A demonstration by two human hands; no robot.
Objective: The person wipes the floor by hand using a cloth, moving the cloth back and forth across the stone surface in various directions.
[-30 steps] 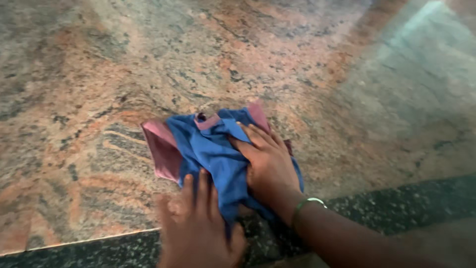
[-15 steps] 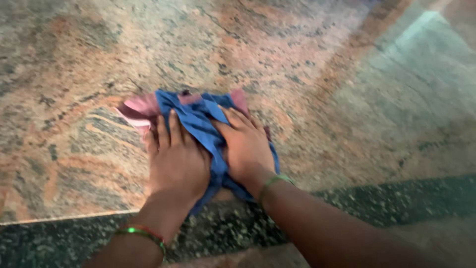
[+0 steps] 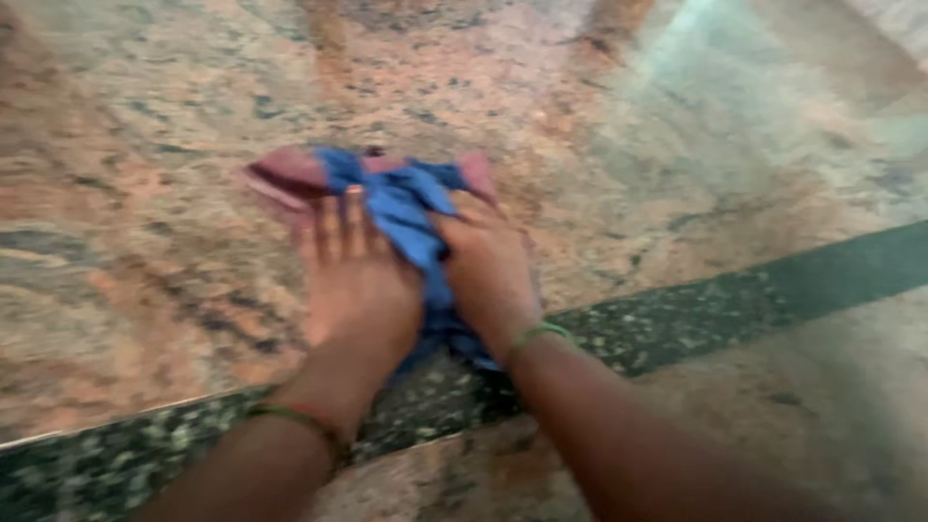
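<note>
Head view looks down on a speckled stone floor (image 3: pixel 155 271) in pink, orange and grey-green, crossed by a dark green speckled band (image 3: pixel 735 304) that runs from the lower left up toward the right edge. A crumpled cloth (image 3: pixel 406 208), blue with pink parts, lies on the floor just beyond that band, with its near tail reaching down to the band's edge.

Both hands rest on the cloth, side by side and nearly touching. The left hand (image 3: pixel 356 280) lies palm down over the left half of the cloth, fingers stretched out flat and close together, pointing away from the person; its fingertips reach close to the pink fold on the far left of the cloth. This grip is flat and wide, pressing rather than clasping. The right hand (image 3: pixel 488 266) covers the right half of the cloth, also palm down, with the fingers bent slightly over the bunched blue folds; whether they pinch any fabric cannot be told through the blur.

A strip of blue cloth shows in the gap between the two hands and comes out below them beside the right wrist. Each wrist wears a thin green bangle: the left bangle (image 3: pixel 300 420) sits over the dark band, and the right bangle (image 3: pixel 537 335) sits just beside the cloth's near tail. Both forearms cross the band toward the bottom of the picture.
</note>
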